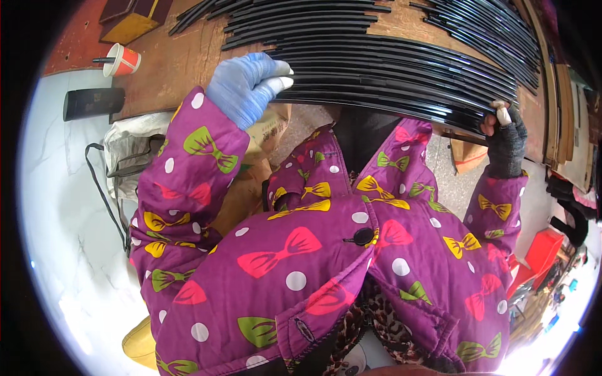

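Note:
A row of long, thin, glossy black strips (389, 70) lies side by side across the wooden table (188, 59). At the left end of the nearest strips is my left hand (246, 86), in a light blue glove with white fingertips, its thumb and fingers closed at the strip ends. My right hand (506, 139), in a dark grey glove with bare or pale-tipped fingers, closes round the right end of the nearest black strip (382, 105) by the table's front edge. How many strips each hand grips is hidden.
More black strips (489, 37) lie in a pile at the far right. A red and white paper cup (127, 61) and a black cylinder (94, 104) stand or lie at the left, near a brown and yellow box (133, 24). Below hangs a pale bag (125, 141) with dark straps.

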A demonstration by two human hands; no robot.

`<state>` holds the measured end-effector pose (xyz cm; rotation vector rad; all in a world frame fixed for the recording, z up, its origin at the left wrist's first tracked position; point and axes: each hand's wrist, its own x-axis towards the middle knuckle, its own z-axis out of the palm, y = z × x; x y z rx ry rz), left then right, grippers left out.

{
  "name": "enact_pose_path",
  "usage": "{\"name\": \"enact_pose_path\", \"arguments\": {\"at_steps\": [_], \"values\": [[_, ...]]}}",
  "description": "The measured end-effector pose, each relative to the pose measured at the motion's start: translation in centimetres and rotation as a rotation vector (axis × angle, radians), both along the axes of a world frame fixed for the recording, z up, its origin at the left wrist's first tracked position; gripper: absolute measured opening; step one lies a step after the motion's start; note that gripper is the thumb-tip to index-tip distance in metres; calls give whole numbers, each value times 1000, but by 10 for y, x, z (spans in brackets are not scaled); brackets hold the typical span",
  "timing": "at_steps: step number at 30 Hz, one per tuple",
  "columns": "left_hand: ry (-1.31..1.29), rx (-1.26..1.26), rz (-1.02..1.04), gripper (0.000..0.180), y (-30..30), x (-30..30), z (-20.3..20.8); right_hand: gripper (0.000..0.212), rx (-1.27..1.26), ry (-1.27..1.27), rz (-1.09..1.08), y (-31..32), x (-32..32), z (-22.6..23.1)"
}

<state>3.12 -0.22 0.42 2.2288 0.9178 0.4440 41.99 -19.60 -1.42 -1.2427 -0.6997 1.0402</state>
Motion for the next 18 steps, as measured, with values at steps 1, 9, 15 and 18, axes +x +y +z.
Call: {"name": "enact_pose_path", "arguments": {"at_steps": [1, 9, 15, 18], "values": [[-2, -1, -10, 22, 0, 2, 2, 20, 1, 16, 2, -1, 0, 0], [-38, 189, -63, 16, -11, 2, 7, 22, -5, 22, -13, -2, -1, -2], [-163, -558, 334, 16, -13, 11, 4, 29, 100, -21, -31, -3, -8, -2], [-144, -609, 302, 19, -5, 3, -1, 22, 62, -39, -75, -4, -5, 6]]}}
